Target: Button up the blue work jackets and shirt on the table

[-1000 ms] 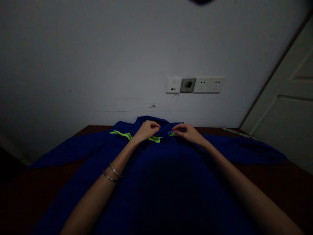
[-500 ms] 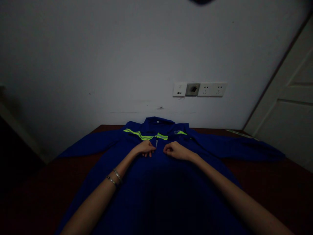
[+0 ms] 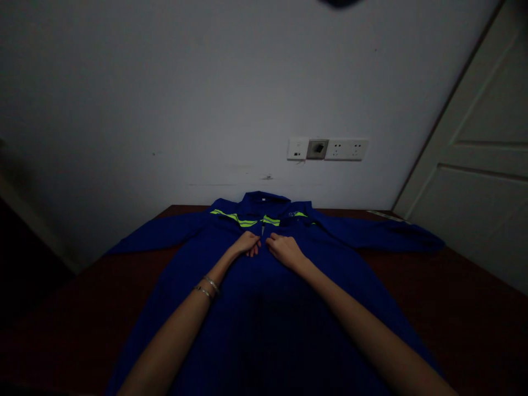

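Note:
A blue work jacket (image 3: 322,242) with yellow-green reflective stripes lies spread front side up, its collar toward the wall and its sleeves out to both sides. My left hand (image 3: 247,243), with bracelets on the wrist, pinches the front edge of the jacket just below the chest stripe. Beside it, a small gap away, my right hand (image 3: 284,250) has its fingers closed on the opposite front edge. Between the hands a short part of the front opening shows. The lower part of the jacket is lost in dark shadow.
The jacket rests on a dark red-brown table (image 3: 416,280) pushed against a pale wall (image 3: 198,110). Sockets and switches (image 3: 328,149) sit on the wall above the collar. A white panelled door (image 3: 478,181) stands at the right.
My right hand has moved closer to my left, and its fingers now close on the jacket's front edge. The view has shifted slightly.

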{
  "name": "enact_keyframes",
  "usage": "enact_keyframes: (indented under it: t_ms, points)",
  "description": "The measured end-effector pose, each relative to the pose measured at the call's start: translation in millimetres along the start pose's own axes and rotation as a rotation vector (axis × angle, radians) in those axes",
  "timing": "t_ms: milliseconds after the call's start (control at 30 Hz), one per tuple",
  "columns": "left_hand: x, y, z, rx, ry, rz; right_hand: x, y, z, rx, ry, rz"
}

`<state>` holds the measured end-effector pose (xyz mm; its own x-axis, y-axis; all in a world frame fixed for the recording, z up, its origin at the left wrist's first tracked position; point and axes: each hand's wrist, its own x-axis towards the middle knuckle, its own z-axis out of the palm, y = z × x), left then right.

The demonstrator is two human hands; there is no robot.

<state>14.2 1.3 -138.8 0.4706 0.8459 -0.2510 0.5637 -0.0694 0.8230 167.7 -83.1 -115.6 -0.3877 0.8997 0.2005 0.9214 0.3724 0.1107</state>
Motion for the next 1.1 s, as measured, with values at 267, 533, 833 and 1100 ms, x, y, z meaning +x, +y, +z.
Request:
enact_keyframes:
  t_ms: [267, 533, 833, 1100]
  points:
    - [0.6, -4.4, 1.4, -0.047, 0.059, 0.003, -5.8, -2.9, 6.5, -0.083, 0.015, -0.122]
    - [4.8, -7.4, 5.0, -0.036, 0.133, 0.008, -4.2, 4.0, 18.1, -0.043, 0.068, -0.102]
    - [-3.0, -7.9, 9.8, -0.003, 0.173, 0.070, -6.4, 5.7, 21.3, 0.001, 0.118, -0.099]
    - [-6.0, -1.5, 17.3, -0.049, 0.211, 0.047, -8.3, 3.2, 20.3, 0.014, 0.081, -0.049]
